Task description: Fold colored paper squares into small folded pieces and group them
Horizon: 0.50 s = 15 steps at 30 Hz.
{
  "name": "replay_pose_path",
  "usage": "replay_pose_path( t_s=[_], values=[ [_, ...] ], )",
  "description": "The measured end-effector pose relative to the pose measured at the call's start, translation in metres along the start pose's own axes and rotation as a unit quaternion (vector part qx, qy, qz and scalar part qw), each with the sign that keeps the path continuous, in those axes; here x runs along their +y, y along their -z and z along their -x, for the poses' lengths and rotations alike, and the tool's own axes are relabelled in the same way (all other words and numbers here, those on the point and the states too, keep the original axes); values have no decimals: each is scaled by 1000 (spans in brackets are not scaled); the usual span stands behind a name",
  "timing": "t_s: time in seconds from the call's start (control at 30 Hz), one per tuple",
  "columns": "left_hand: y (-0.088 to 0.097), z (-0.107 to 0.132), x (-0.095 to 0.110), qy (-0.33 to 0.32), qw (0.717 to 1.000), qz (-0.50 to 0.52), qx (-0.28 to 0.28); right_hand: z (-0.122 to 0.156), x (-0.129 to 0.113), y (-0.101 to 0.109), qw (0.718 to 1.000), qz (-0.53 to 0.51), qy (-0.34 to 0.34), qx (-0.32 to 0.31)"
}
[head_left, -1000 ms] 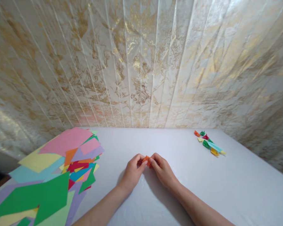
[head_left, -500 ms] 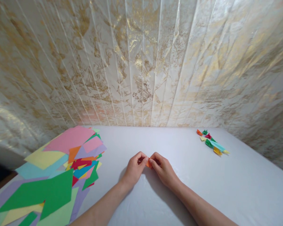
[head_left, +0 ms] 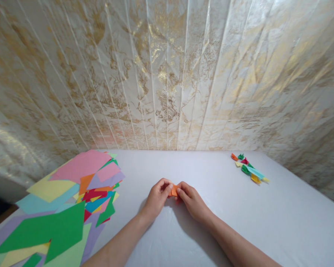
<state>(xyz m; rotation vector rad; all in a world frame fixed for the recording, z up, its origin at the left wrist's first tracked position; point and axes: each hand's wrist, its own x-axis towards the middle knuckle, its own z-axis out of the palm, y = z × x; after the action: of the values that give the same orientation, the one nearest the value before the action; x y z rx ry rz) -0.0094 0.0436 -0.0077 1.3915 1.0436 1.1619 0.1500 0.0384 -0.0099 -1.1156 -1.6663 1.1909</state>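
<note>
A small folded piece of orange paper (head_left: 173, 190) is pinched between both my hands at the middle of the white table (head_left: 222, 222). My left hand (head_left: 156, 198) grips its left side with curled fingers. On its right side, my right hand (head_left: 192, 200) pinches it with thumb and fingers. Most of the paper is hidden by my fingertips.
A spread of coloured paper sheets and scraps (head_left: 69, 207) covers the table's left part. A small cluster of folded paper pieces (head_left: 249, 169) lies at the back right. A gold-patterned white sheet (head_left: 167, 74) hangs behind the table.
My fingers have shifted slightly on the orange paper, which shows a little more between them now. Both hands stay at the same spot.
</note>
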Motion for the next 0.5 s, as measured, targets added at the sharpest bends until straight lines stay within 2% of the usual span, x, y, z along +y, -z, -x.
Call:
replay_pose_path(
  t_s=[0.1,0.23,0.5],
  values=[
    [1,-1,-2,1,1000,-12,7,0,0,0,1000,12,3,21],
    [2,-1,-6,19,999,-3,44,0,2,0,997,-12,-7,74],
    [2,-3,-5,20,998,10,60,2,5,-5,998,35,-17,54]
  ],
)
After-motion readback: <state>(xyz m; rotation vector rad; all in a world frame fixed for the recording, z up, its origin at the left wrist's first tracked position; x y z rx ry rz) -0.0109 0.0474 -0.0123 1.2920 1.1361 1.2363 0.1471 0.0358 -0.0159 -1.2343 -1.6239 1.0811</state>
